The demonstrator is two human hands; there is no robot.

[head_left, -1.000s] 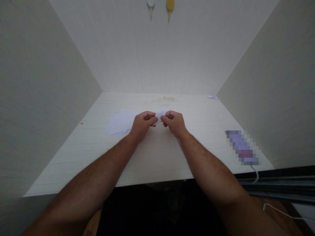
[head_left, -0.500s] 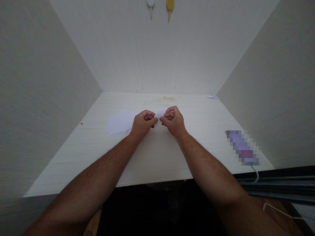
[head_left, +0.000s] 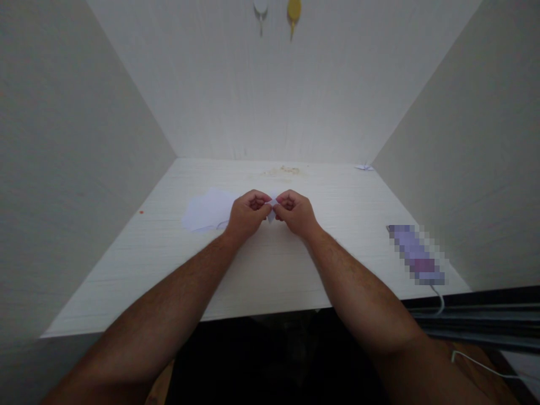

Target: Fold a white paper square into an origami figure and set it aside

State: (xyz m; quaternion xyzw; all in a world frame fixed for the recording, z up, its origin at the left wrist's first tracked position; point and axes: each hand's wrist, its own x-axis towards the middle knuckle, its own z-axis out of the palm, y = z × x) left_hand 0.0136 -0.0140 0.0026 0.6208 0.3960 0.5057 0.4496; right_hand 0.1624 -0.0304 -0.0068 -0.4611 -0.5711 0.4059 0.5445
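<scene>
A small folded piece of white paper [head_left: 271, 216] is pinched between both hands over the middle of the table. My left hand [head_left: 248, 214] grips its left side between thumb and fingers. From the other side my right hand [head_left: 296, 212] holds it the same way, with the two thumbs almost touching. Most of the paper is hidden behind the fingers. Just left of my left hand lie several loose sheets of white paper [head_left: 206, 210], partly overlapping.
A pixelated phone-like object [head_left: 415, 253] with a white cable [head_left: 440, 304] lies at the right of the white table [head_left: 270, 270]. A small folded paper [head_left: 364, 167] sits in the back right corner. White and yellow hooks [head_left: 294, 10] hang on the back wall.
My right hand has come down and closer to the left, its fingers now pinching the paper nearer the left thumb. The paper shows a pointed lower end between the thumbs.
</scene>
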